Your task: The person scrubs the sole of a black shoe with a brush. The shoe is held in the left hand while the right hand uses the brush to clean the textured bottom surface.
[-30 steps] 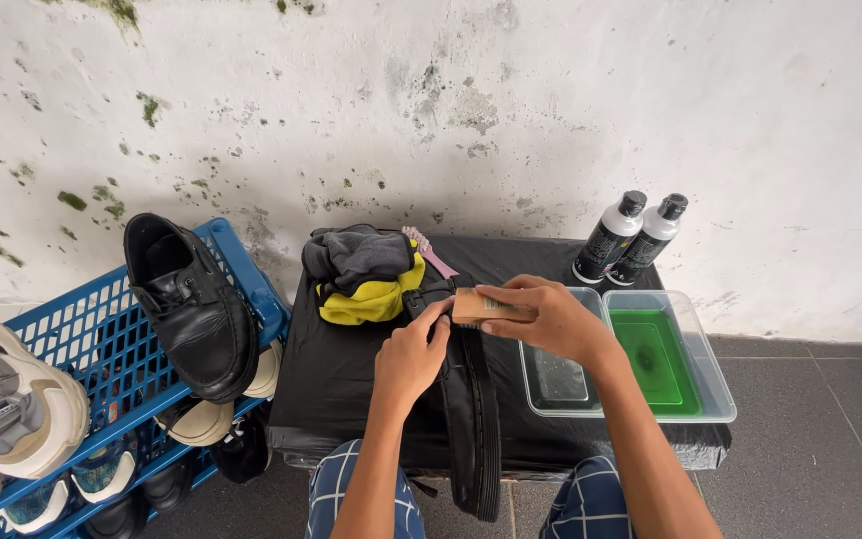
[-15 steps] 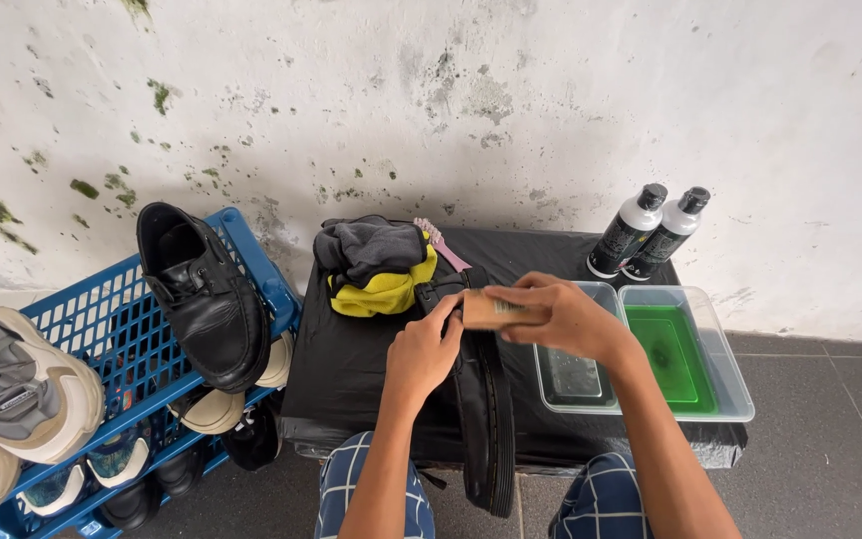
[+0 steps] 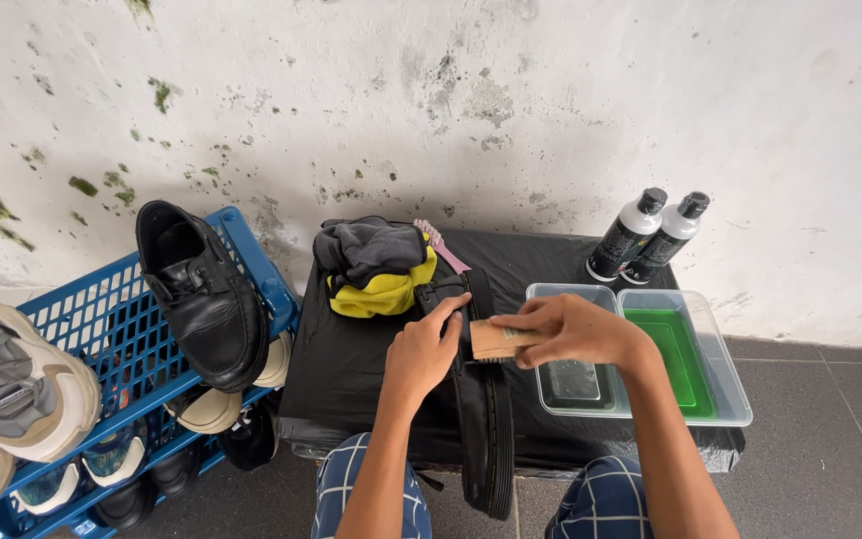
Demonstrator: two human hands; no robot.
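Observation:
A black leather shoe (image 3: 486, 419) lies on its side on a low table covered in black plastic (image 3: 341, 369), sole facing right. My left hand (image 3: 426, 344) presses on the shoe's upper and steadies it. My right hand (image 3: 576, 329) grips a wooden-backed brush (image 3: 496, 339) and holds it against the shoe. Grey and yellow cloths (image 3: 376, 265) are bunched at the table's back, with a pink toothbrush (image 3: 443, 247) beside them.
Two clear tubs sit to the right, one with clear water (image 3: 576, 384), one with green liquid (image 3: 685, 354). Two black-and-white bottles (image 3: 646, 235) stand behind them. At the left, a blue crate (image 3: 82, 319) holds another black shoe (image 3: 202, 294) and several sneakers.
The view has drifted so the table and crate sit further right. My right hand with the brush has slid slightly down along the shoe; my left hand stays on it.

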